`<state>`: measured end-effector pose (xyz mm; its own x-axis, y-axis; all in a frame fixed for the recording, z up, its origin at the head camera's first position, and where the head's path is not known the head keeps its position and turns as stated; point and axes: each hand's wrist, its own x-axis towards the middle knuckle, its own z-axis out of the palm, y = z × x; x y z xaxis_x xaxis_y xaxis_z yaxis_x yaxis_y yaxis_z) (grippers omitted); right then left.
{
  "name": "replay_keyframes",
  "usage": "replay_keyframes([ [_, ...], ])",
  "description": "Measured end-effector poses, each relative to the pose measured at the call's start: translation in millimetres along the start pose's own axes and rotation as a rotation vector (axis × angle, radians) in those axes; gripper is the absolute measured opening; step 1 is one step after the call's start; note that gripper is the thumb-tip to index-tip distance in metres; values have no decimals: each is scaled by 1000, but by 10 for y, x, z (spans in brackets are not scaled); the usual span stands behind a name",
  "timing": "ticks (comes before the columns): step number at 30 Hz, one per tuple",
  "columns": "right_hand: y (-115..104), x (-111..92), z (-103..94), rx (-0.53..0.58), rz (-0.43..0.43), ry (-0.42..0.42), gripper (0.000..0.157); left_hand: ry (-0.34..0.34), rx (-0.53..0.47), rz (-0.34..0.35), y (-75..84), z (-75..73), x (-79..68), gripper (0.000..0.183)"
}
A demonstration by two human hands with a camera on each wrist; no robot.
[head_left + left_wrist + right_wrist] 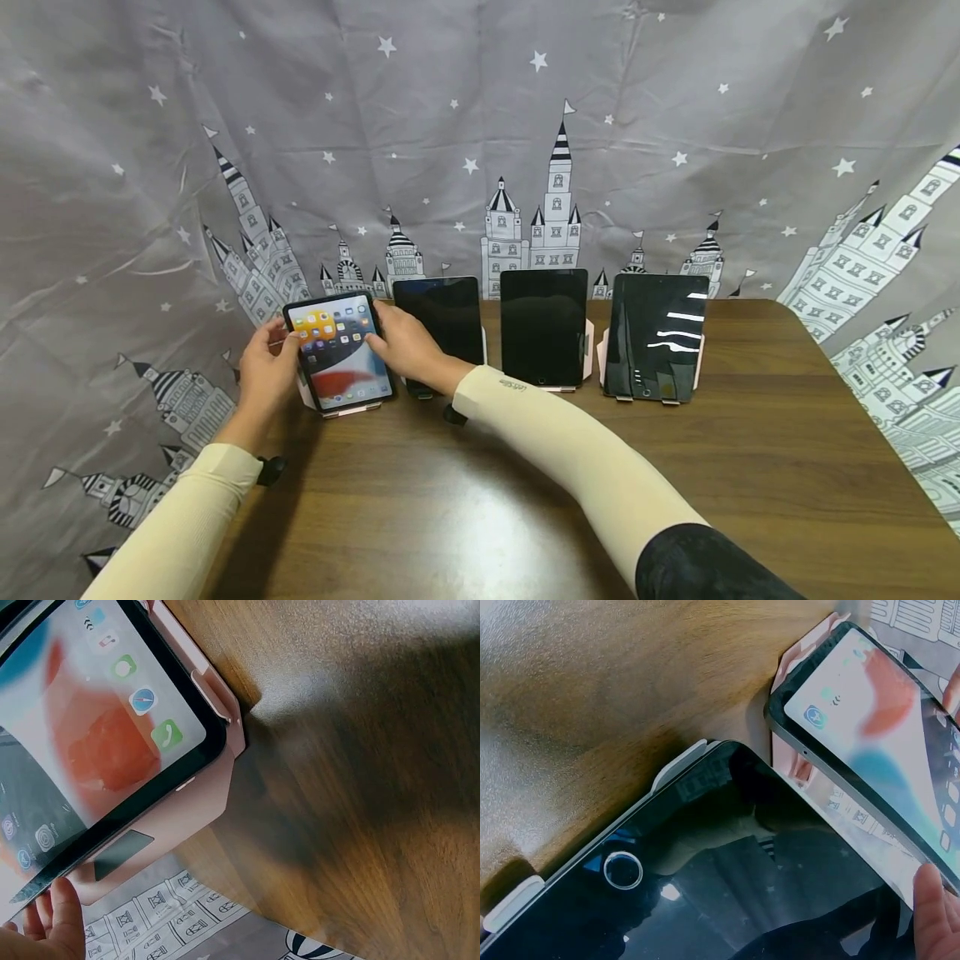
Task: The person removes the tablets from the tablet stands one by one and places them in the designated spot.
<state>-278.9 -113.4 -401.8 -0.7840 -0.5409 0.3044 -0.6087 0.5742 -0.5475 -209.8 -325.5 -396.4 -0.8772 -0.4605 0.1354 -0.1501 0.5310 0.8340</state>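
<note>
A lit tablet (341, 354) showing app icons leans on a pink stand (352, 410) at the left end of the table. My left hand (267, 369) holds its left edge, the thumb at the front and the other fingers partly hidden. On the opposite side, my right hand (408, 340) grips the right edge with its thumb over the screen's border. In the left wrist view, the tablet's lower corner (214, 742) sits against the stand's lip. The right wrist view shows the lit tablet (855, 697) beside a dark tablet (705, 847) with a round home button.
Three dark tablets stand in a row to the right: one (442, 308) partly behind my right arm, one in the middle (543, 325), and one at the right (656, 333). They lean on stands on the brown wooden table (780, 467). A grey castle-print curtain (450, 125) hangs behind.
</note>
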Motion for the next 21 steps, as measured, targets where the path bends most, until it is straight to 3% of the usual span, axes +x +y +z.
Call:
replay_keyframes([
  [6, 19, -2, -2, -1, -15, 22, 60, 29, -1, 20, -18, 18, -8, 46],
  [14, 52, -10, 31, 18, -51, 77, 51, 15, 8, -25, -53, -2, -33, 43],
  [21, 75, -16, 68, 26, -69, 114, 40, 14, 7, -5, -94, -6, -61, 39],
])
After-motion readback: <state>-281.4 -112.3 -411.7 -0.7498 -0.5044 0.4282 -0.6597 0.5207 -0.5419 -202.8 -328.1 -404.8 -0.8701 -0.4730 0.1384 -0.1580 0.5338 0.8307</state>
